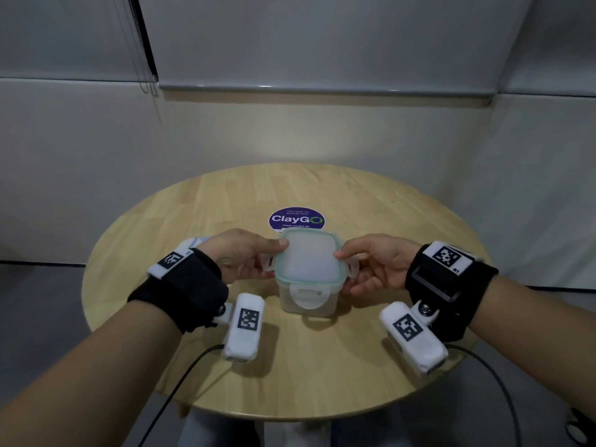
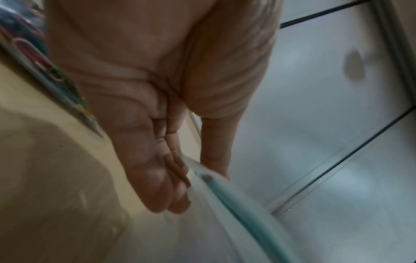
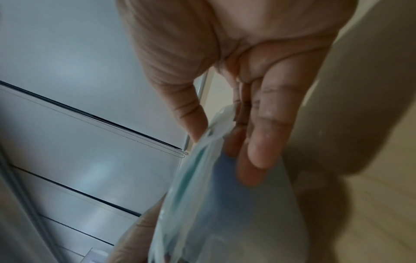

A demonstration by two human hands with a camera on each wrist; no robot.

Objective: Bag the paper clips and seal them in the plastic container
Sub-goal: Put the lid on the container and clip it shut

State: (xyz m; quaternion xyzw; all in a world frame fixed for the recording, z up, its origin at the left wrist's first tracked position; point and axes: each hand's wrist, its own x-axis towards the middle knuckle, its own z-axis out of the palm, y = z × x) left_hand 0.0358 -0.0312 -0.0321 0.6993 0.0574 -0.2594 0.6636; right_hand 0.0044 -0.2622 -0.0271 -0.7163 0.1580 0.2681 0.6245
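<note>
A clear plastic container (image 1: pixel 287 300) stands mid-table with its translucent, teal-rimmed lid (image 1: pixel 309 259) on top. The side latches stick out and the front latch hangs down. My left hand (image 1: pixel 274 258) pinches the lid's left edge, thumb on top. My right hand (image 1: pixel 346 266) pinches the right edge the same way. The left wrist view shows my fingers (image 2: pixel 157 186) under the teal lid rim (image 2: pixel 236 195), with coloured paper clips (image 2: pixel 29 51) in clear wrapping off to the side. In the right wrist view my thumb and fingers (image 3: pixel 258 142) clamp the lid (image 3: pixel 202 160). The container's inside is hidden.
The round wooden table (image 1: pixel 322 375) carries a purple ClayGo sticker (image 1: pixel 296 219) just behind the container. A pale bag-like item (image 1: pixel 196 242) peeks out behind my left wrist. Black cables trail off the near table edge, and grey walls stand close behind.
</note>
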